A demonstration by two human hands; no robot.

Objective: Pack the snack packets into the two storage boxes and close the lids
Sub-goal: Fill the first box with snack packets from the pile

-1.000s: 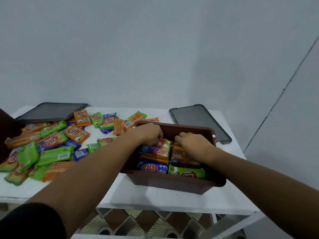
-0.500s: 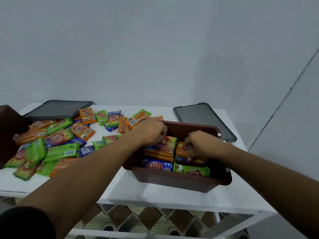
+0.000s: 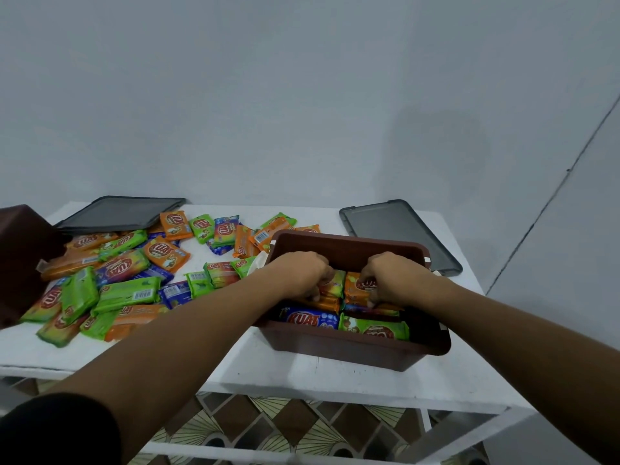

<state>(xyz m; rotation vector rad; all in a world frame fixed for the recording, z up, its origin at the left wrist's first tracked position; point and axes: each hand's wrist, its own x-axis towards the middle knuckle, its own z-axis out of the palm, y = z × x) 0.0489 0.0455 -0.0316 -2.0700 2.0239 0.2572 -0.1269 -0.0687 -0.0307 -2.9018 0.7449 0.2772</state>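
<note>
A brown storage box [image 3: 349, 350] stands at the table's front right, holding several snack packets, among them a blue one [image 3: 310, 318] and a green one [image 3: 374, 327] along the near wall. My left hand [image 3: 302, 271] reaches into the box with curled fingers on a stack of orange packets [image 3: 332, 285]. My right hand [image 3: 391, 275] grips an orange packet [image 3: 357, 286] beside it. A pile of loose green, orange and blue packets [image 3: 124, 276] covers the table's left half. A second brown box [image 3: 18, 260] shows at the left edge.
Two dark grey lids lie on the white table [image 3: 302, 374]: one at the back left [image 3: 117, 213], one at the back right [image 3: 399, 233] behind the box. A pale wall rises behind. Patterned floor tiles show below the table's front edge.
Both hands stay inside the box, shifting slightly over the orange packets. The view has drifted right, so the second box shows more at the left edge.
</note>
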